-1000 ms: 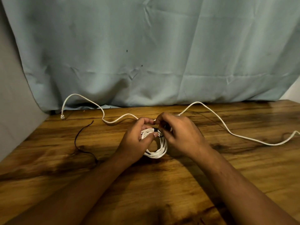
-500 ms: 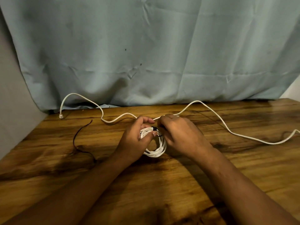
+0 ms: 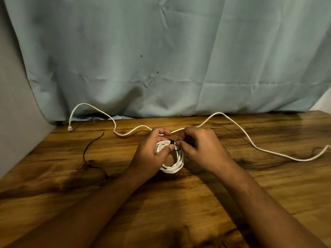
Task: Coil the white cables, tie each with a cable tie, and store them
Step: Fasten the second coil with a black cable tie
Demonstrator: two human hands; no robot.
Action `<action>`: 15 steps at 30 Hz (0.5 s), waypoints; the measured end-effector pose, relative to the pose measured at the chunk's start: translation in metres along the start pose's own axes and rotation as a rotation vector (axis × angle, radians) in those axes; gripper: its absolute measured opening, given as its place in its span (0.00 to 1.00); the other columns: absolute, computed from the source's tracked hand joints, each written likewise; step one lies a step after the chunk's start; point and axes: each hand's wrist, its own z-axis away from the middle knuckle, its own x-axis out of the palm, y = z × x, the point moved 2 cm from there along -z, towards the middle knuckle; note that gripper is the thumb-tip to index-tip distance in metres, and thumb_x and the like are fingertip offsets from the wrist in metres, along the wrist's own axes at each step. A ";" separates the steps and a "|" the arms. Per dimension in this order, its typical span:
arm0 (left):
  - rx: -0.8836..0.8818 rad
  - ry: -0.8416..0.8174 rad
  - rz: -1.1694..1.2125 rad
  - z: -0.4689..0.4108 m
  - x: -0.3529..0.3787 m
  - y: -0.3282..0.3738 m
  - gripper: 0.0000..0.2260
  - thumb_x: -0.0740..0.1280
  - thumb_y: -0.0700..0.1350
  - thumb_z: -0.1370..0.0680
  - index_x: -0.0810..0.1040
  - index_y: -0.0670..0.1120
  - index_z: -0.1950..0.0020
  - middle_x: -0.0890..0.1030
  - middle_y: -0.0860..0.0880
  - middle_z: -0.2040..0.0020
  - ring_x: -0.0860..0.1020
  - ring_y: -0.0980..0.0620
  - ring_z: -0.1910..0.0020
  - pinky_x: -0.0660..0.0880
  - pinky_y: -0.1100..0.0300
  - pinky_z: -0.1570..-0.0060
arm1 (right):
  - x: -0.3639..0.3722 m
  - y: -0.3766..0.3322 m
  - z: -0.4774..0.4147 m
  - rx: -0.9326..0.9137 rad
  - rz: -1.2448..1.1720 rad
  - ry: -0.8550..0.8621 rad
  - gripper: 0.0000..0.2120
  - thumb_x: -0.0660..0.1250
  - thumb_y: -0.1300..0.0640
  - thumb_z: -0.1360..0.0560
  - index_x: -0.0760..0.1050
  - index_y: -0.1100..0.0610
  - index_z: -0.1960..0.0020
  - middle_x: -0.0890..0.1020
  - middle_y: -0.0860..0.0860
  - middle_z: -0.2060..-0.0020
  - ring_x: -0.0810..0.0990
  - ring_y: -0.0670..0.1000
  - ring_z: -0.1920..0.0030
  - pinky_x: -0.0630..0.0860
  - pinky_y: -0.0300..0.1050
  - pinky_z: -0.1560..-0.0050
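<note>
Hands: L grip [image 3: 148, 154] clenches coil [image 3: 176, 163], R grip [image 3: 200, 149] pinches tie [image 3: 172, 141]; wood table [image 3: 215, 203], curtain [image 3: 179, 59] behind.

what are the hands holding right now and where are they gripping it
The left hand grips the coiled white cable at its top left. The right hand pinches the black cable tie wrapped around the coil's top.

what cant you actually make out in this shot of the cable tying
Head view only:
- Cable tie end: covered by right hand fingers; whether it is locked is unclear.
- Coiled cable: left part behind left hand.
- Loose cable: runs off the right edge.
- Its plug: too small to identify.
</note>
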 end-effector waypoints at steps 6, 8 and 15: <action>-0.002 0.002 -0.021 0.001 0.000 0.004 0.14 0.73 0.41 0.22 0.76 0.50 0.38 0.83 0.55 0.49 0.81 0.63 0.54 0.74 0.69 0.57 | 0.000 -0.008 0.001 -0.071 0.148 -0.026 0.02 0.68 0.54 0.22 0.79 0.51 0.52 0.83 0.47 0.58 0.82 0.50 0.57 0.78 0.49 0.57; 0.010 -0.002 -0.041 0.000 0.000 0.004 0.14 0.73 0.42 0.22 0.76 0.51 0.38 0.82 0.57 0.46 0.80 0.62 0.47 0.76 0.67 0.50 | 0.001 -0.013 0.001 -0.148 0.244 -0.050 0.03 0.65 0.55 0.21 0.76 0.53 0.50 0.82 0.52 0.54 0.81 0.56 0.53 0.76 0.50 0.55; 0.044 -0.020 -0.100 -0.001 0.000 0.005 0.14 0.73 0.41 0.22 0.77 0.50 0.39 0.81 0.59 0.44 0.78 0.65 0.42 0.75 0.68 0.46 | 0.002 -0.020 0.003 -0.211 0.348 -0.086 0.06 0.64 0.55 0.19 0.72 0.54 0.44 0.78 0.53 0.48 0.80 0.57 0.52 0.71 0.48 0.58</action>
